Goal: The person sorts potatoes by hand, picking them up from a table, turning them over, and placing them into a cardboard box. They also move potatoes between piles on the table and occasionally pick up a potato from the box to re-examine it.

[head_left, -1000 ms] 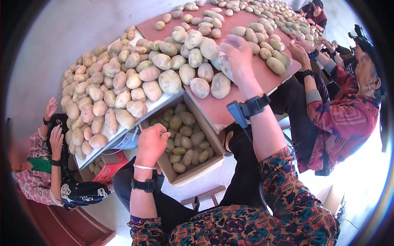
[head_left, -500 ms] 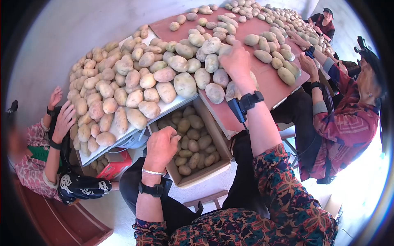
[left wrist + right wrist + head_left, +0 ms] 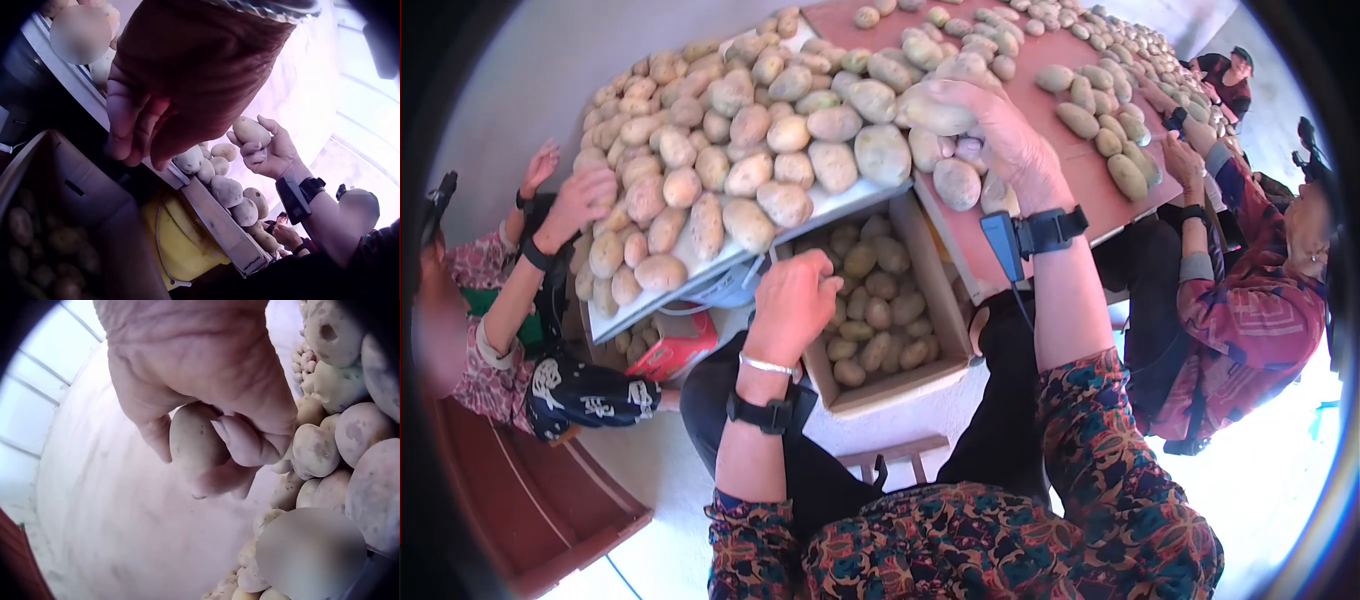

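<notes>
Right hand [image 3: 1020,145] has shifted since half a second ago: back of hand hid its fingers then, now a pale tan oval potato [image 3: 199,440] shows plainly in its grip. Fingers and thumb clamped round that potato, held above the surface, clear of the heap beside it in the right-wrist view. Left neighbour's near hand [image 3: 588,197] has also come in to the heap's outer edge.

Nearest: dark sleeves with orange-and-teal floral print [image 3: 1100,430], silver metal bangle [image 3: 767,364] and black strap on the left wrist. Left hand [image 3: 795,305] over the left side of an open brown cardboard box [image 3: 942,292], fingers loosely bent, nothing seen in them. Greenish-tan potatoes [image 3: 880,312] lie inside the box. Yellow plastic bucket [image 3: 178,240] with wire handle just beside the box, under the table edge.

Beyond: white tabletop [image 3: 840,206] bearing a big heap of tan potatoes [image 3: 750,126]; reddish-brown board [image 3: 1065,165] adjoins on the right, with smaller potato groups. Red carton [image 3: 675,345] below the tabletop, left.

Farther: person in maroon patterned shirt [image 3: 1250,320] seated right, hands by the board. Farthest: person in black cap [image 3: 1240,55], near the pale wall.
</notes>
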`<state>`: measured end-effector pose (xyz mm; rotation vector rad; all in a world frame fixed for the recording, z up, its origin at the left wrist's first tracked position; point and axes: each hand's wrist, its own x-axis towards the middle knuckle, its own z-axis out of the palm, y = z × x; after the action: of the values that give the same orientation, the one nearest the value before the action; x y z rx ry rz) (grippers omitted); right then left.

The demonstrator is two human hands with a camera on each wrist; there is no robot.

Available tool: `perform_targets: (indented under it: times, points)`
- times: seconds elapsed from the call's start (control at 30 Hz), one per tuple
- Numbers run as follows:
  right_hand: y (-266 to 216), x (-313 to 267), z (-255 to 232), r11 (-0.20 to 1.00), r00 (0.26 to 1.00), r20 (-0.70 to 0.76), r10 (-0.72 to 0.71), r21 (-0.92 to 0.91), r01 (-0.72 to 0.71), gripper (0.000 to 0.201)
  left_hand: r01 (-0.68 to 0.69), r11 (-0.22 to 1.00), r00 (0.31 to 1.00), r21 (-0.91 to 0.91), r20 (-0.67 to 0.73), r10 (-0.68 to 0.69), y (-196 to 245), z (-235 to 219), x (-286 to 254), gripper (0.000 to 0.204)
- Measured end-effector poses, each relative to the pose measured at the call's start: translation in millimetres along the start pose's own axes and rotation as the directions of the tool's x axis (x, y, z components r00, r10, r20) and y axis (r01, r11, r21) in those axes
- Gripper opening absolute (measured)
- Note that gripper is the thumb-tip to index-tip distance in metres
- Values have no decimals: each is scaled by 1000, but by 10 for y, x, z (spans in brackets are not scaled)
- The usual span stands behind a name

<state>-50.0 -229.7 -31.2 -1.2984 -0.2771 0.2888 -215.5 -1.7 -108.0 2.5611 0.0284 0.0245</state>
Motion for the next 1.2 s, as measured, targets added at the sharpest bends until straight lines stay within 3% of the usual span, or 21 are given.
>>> perform_targets:
  times: [0.07,0.1,0.13,0.2,0.27,0.33,0.4,0.47,0.63,0.77,0.87,0.97,1.07,1.13,1.17,1.2]
  points:
    - [10,-116,166,936,990,136,23,-351,26,33,0,996,1000,92,-4,1,-65,15,-7,17]
    - [-15,-184,230,904,969,220,112,-428,-7,39,14,996,1000,88,11,-15,-77,14,-2,17]
    - [-40,-248,283,905,967,218,132,-425,-28,39,5,996,1000,94,-13,-3,-80,-4,-1,18]
    - [-40,-350,359,795,902,323,285,-606,-34,38,3,995,1000,97,-23,-1,-74,-39,-21,19]
    - [156,-327,362,793,898,328,295,-608,-38,37,18,994,999,109,-32,-15,-57,-82,-9,19]
    - [217,-346,411,705,836,390,387,-709,5,37,28,995,1000,100,-9,-27,-91,-88,10,19]
    - [228,-392,477,702,819,399,413,-712,-7,40,14,995,999,95,-32,-11,-126,-94,16,19]
    - [220,-430,558,488,772,311,554,-873,2,41,23,995,999,92,-33,-20,-141,-108,17,19]
    - [357,-462,667,330,687,274,673,-942,51,45,71,991,997,112,-50,-66,-134,-168,26,19]
    - [560,-450,733,326,665,301,683,-941,91,49,87,991,995,103,-49,-82,-138,-195,32,19]
    - [647,-457,781,404,670,339,660,-913,65,46,68,992,995,105,-82,-60,-156,-193,29,18]
    - [622,-400,785,483,694,424,582,-867,125,42,77,989,993,128,-103,-64,-165,-198,22,16]
    - [523,-284,691,699,835,420,355,-712,61,40,88,987,991,135,-112,-73,-185,-207,25,15]
    - [377,-274,642,776,932,327,159,-625,87,29,86,986,991,141,-110,-70,-176,-214,16,15]
    - [362,-248,573,776,930,329,161,-625,87,29,89,986,991,140,-111,-74,-172,-211,14,15]
    - [333,-212,511,824,967,251,51,-558,102,31,107,987,990,117,-104,-95,-163,-206,14,15]
